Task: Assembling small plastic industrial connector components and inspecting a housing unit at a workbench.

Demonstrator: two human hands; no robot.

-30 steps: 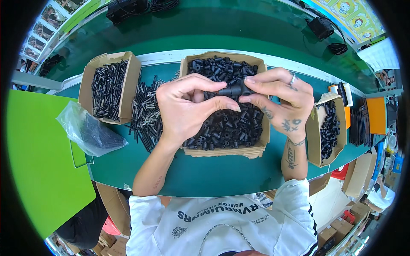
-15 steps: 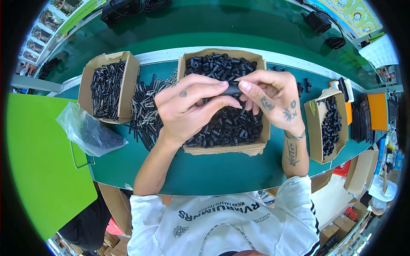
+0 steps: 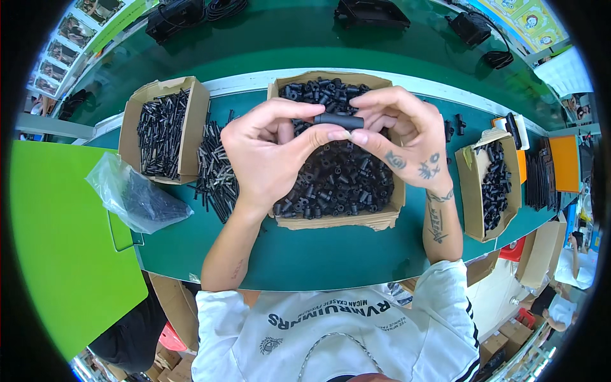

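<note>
Tube (image 3: 340, 120) hanging in head view over middle box (image 3: 334, 223) of black parts (image 3: 347, 181), left hand (image 3: 258, 153) pinching its left end, right hand (image 3: 417, 140) curling round its right end, can't tell if gripping, rods (image 3: 216, 169) lying left of box.

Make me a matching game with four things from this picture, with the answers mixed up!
Things:
1. black cylinder
2. plastic bag
3. big flat panel
4. pile of thin rods

Clues:
A. lime green
B. between the left cardboard box and the middle cardboard box
C. between the left hand and right hand
D. see-through, with dark contents

Pairs: 1-C, 2-D, 3-A, 4-B
</note>
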